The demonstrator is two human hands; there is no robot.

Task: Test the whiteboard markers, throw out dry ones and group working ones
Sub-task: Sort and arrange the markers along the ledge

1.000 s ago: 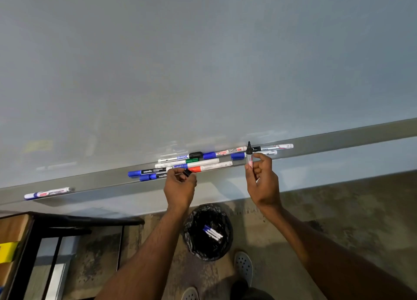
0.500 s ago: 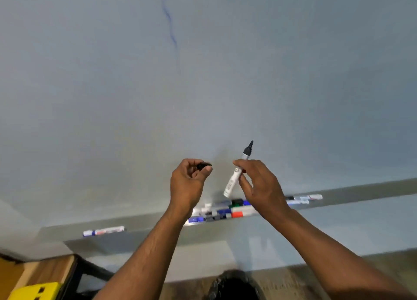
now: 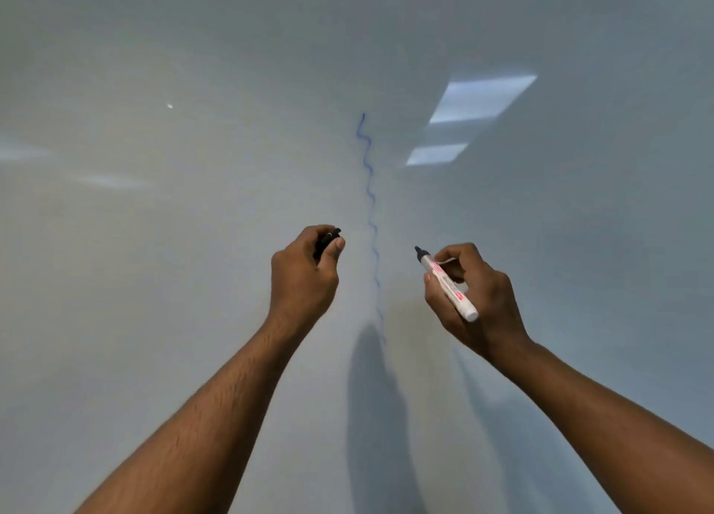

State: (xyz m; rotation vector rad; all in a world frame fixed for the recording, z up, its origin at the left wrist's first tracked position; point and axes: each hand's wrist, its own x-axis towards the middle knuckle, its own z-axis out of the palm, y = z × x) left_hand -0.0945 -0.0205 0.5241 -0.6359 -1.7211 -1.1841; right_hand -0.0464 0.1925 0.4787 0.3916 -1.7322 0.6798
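Right hand [image 3: 475, 293] is gripping the marker [image 3: 448, 283] pen-style, black tip pointing up-left at the board [image 3: 193, 243] but not clearly touching it; white barrel sticks out past the knuckles. Left hand [image 3: 303, 274] is curled around the black cap [image 3: 328, 239], off to the left. A wavy blue line [image 3: 371, 212] runs down the board between the two hands. Plenty of bare board on both sides, and window glare [image 3: 475, 104] up right.
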